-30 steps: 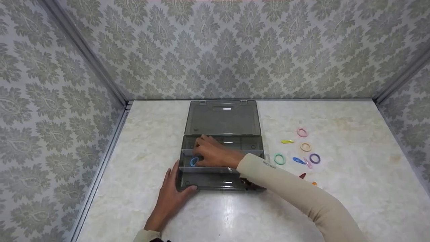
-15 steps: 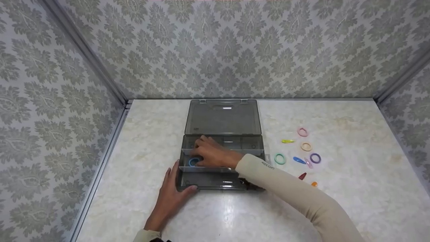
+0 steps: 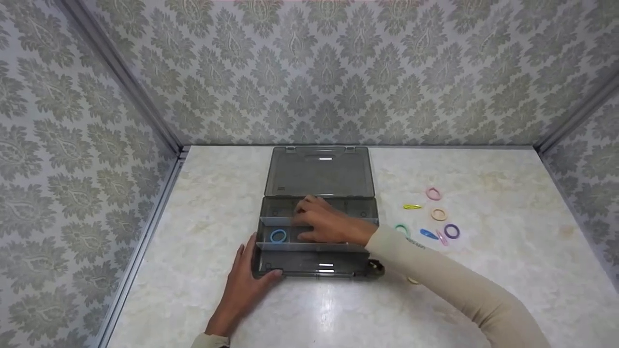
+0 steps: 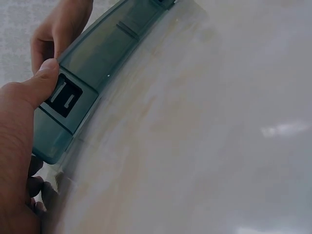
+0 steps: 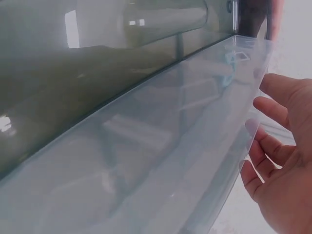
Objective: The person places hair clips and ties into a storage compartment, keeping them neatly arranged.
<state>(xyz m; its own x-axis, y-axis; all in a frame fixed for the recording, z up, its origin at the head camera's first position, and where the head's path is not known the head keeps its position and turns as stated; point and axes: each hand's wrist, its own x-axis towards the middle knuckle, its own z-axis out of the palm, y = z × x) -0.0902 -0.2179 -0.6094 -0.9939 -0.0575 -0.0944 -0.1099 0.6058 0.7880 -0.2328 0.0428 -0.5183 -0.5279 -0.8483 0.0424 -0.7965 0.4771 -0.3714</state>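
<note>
A smoky transparent organizer box (image 3: 309,261) lies with its lid (image 3: 319,171) folded back. My left hand (image 3: 246,280) grips its near left corner, thumb on the front rim beside a latch (image 4: 64,96). In the middle compartment, at the left end, lies a blue hair tie (image 3: 272,237). My right hand (image 3: 326,223) hovers over that compartment just right of the hair tie. In the right wrist view its fingers (image 5: 273,146) are loosely bent, with nothing between them, beside a clear divider (image 5: 161,122).
On the table's right side lie a pink hair tie (image 3: 434,199), a peach one (image 3: 432,214), a purple one (image 3: 446,231) and a green one (image 3: 401,225) partly behind my sleeve. Yellow (image 3: 412,207), blue (image 3: 428,234) and pink (image 3: 441,237) hair clips lie among them. Patterned walls enclose the table.
My right hand has let go of the blue hair tie, which now lies flat in the box. The hand has moved right. My left hand keeps its hold.
</note>
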